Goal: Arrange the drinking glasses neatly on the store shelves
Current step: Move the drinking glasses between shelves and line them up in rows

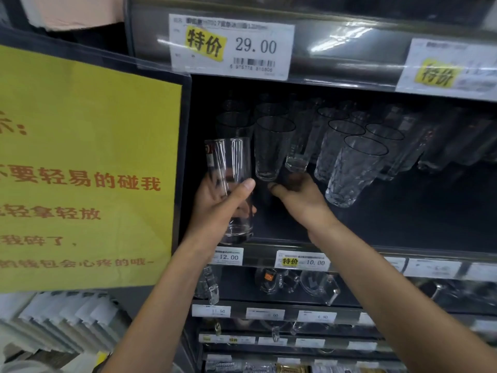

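My left hand (pixel 219 205) grips a tall straight clear glass (pixel 231 168) with a red label, held upright at the left end of the dark shelf (pixel 376 224). My right hand (pixel 301 197) reaches into the shelf and its fingers close round the base of a narrow clear glass (pixel 297 160) between the rows. Right beside it stands a smooth tapered glass (pixel 271 149), with more of the same behind. To the right stand textured glasses (pixel 352 170) in a row running back.
A large yellow paper sign (pixel 80 168) with red writing hangs on the left, close to my left hand. The upper shelf edge (pixel 349 57) carries price tags. Lower shelves hold glass mugs (pixel 320 286) and more price labels. White packaged goods (pixel 67 319) sit bottom left.
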